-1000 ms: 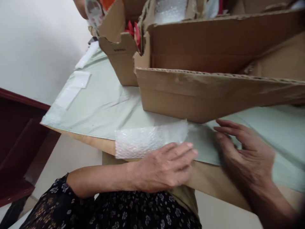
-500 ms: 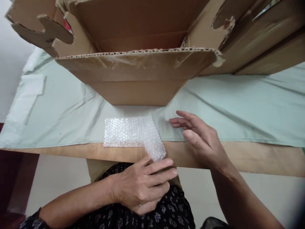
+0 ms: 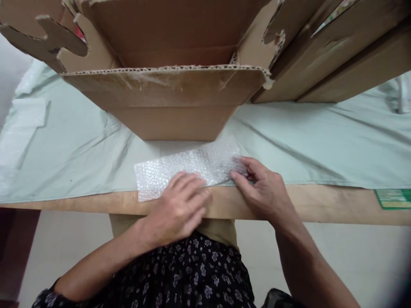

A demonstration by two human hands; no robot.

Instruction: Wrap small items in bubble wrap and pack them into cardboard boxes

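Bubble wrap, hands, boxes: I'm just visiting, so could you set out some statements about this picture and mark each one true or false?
1. The right hand holds one end of the bubble wrap. True.
2. An open cardboard box stands beyond the bubble wrap. True.
3. The left hand is inside the cardboard box. False: its fingers are on or just above the bubble wrap.
4. The cloth is bright red. False: it is pale green.

Pale floor (image 3: 263,252); wooden table (image 3: 327,203) under light-green cloth (image 3: 289,145); whitish wall (image 3: 8,70) left.
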